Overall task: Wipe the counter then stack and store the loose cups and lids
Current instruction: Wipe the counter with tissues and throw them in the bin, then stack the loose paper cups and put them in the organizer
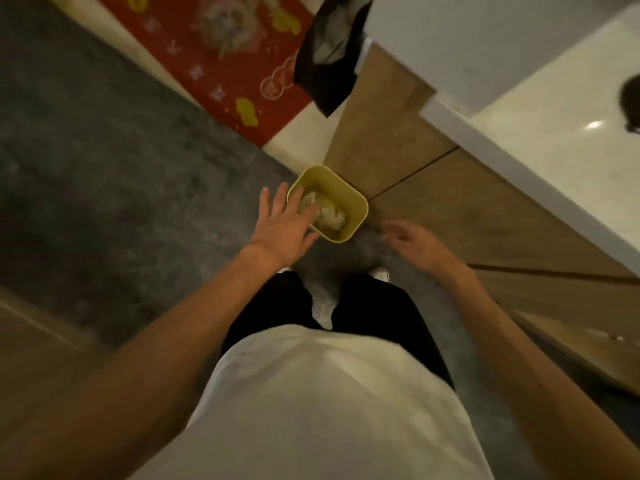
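Left hand [283,226] hovering spread over yellow bin [327,203], crumpled paper [325,213] inside; right hand [414,241] loosely spread, holding nothing; advise confirming waste sitting fully inside rim.

Bin [349,206] stands on the floor [104,168] at 12 o'clock from the person's feet, against the cabinet front [433,188]. Crumpled paper [329,216] lies in it. Counter [554,116] at 2 o'clock; mat [221,64] at 11 o'clock; bag [329,57] hangs beyond the bin.

You see the white counter [540,109] only at your upper right, its glossy top catching a light above wooden cabinet fronts, with a dark, blurred object at its far right edge.
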Motion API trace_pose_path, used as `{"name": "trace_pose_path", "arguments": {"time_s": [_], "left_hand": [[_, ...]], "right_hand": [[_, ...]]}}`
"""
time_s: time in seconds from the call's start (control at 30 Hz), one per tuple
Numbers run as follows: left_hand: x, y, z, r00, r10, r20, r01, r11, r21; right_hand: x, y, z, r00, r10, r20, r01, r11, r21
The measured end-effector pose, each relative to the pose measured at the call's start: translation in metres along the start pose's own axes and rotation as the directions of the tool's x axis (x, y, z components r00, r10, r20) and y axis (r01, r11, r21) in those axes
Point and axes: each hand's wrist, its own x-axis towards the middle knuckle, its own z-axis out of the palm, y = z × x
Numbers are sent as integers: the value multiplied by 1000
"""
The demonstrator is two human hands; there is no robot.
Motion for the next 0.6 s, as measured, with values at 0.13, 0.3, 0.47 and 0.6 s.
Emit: {"name": "trace_pose_path", "arguments": {"time_s": [0.13,0.3,0.47,0.6], "left_hand": [[-31,25,-50,998,49,-43,-47,998,45],[-49,82,-87,989,136,-48,-132,988,84],[-63,164,-114,964,266,-11,-265,962,62],[-71,229,-134,940,341,-17,-338,936,100]], "right_hand": [[-78,10,-4,987,-40,-157,42,999,11],[-157,45,-20,949,-38,-314,27,999,-41],[-217,94,-62,904,-34,-426,-24,991,-130],[-260,133,-99,868,-8,-496,-72,987,-142]]}}
